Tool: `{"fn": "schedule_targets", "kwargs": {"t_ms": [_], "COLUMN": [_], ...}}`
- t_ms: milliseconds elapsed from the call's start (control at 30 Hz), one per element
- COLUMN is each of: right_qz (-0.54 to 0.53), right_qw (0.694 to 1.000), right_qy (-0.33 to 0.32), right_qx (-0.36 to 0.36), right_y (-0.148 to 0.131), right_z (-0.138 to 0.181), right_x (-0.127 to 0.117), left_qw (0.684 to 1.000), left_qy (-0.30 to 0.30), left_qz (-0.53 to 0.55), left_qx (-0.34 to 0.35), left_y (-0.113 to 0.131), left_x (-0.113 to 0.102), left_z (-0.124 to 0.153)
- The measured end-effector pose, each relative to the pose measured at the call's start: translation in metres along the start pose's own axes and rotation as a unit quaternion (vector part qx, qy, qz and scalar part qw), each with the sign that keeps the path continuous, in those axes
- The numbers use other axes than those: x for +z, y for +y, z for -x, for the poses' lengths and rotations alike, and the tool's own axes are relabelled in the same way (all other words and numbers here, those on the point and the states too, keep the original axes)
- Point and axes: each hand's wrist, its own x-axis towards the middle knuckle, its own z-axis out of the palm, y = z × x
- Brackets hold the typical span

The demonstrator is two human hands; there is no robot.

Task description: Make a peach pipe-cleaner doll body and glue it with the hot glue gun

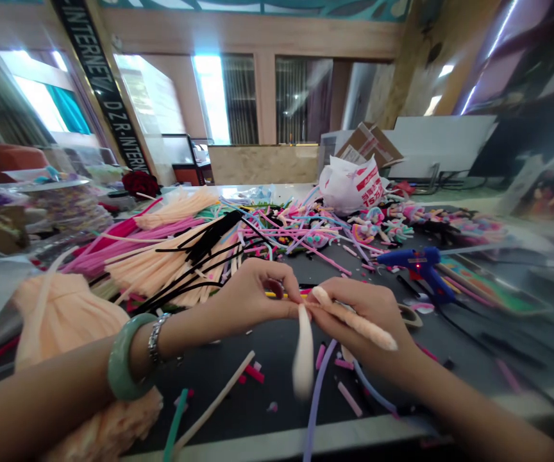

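Note:
My left hand (252, 298) and my right hand (368, 324) meet above the dark tabletop (238, 385). Both pinch a peach chenille stem (354, 324), a thick fuzzy length that runs out past my right palm. A pale peach fuzzy loop (302, 356) hangs down from between my fingertips, slightly blurred. My left wrist carries a green jade bangle (125, 356) and a silver link bracelet (158, 337). Under that forearm lies a peach chenille bundle (70, 321). Loose cut stem pieces (349, 398) are scattered below my right hand.
Long peach, pink and black pipe cleaners (171, 263) spread across the table's left and middle. Colourful twisted pieces (373, 228) pile beyond. A blue hot glue gun (421, 269) lies to the right, with a white plastic bag (351, 186) and a cardboard box (368, 144) behind.

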Motion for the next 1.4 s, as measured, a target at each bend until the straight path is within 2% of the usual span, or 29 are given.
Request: {"fn": "schedule_targets", "kwargs": {"t_ms": [100,367,467,600,700,833,967,1100,1233,1300,1400], "right_qz": [0.025,0.059,0.065,0.056,0.046,0.034,0.03,0.017,0.008,-0.001,0.012], "right_qw": [0.999,0.987,0.985,0.989,0.988,0.991,0.991,0.992,0.992,0.991,0.99], "right_qy": [0.017,0.075,0.077,0.06,0.055,0.055,0.077,0.091,0.112,0.127,0.132], "right_qx": [-0.034,-0.133,-0.139,-0.127,-0.134,-0.12,-0.104,-0.091,-0.058,-0.052,-0.057], "right_y": [-0.002,0.007,0.01,0.012,0.012,0.008,0.003,-0.001,-0.002,-0.003,-0.004], "right_z": [-0.001,0.003,0.005,0.007,0.007,0.005,0.003,0.002,0.004,0.005,0.005], "right_x": [0.001,0.008,0.009,0.01,0.011,0.01,0.007,0.003,0.001,0.001,0.001], "left_qw": [0.997,0.98,0.971,0.964,0.968,0.987,0.994,0.995,0.99,0.985,0.979], "left_qy": [-0.007,-0.034,-0.039,-0.014,0.025,0.059,0.063,0.064,0.048,0.051,0.066], "left_qz": [0.065,0.177,0.212,0.242,0.24,0.147,0.088,0.077,0.085,0.042,-0.008], "left_qx": [-0.041,-0.089,-0.102,-0.106,-0.072,-0.006,0.003,0.013,0.105,0.161,0.193], "left_y": [0.0,-0.009,-0.008,-0.005,-0.003,-0.001,0.0,-0.003,-0.007,-0.009,-0.01], "left_x": [0.0,0.0,0.002,0.006,0.008,0.008,0.007,0.006,0.004,0.003,0.002], "left_z": [-0.002,-0.002,-0.003,-0.003,-0.001,0.001,0.003,0.005,0.004,0.002,0.0]}}
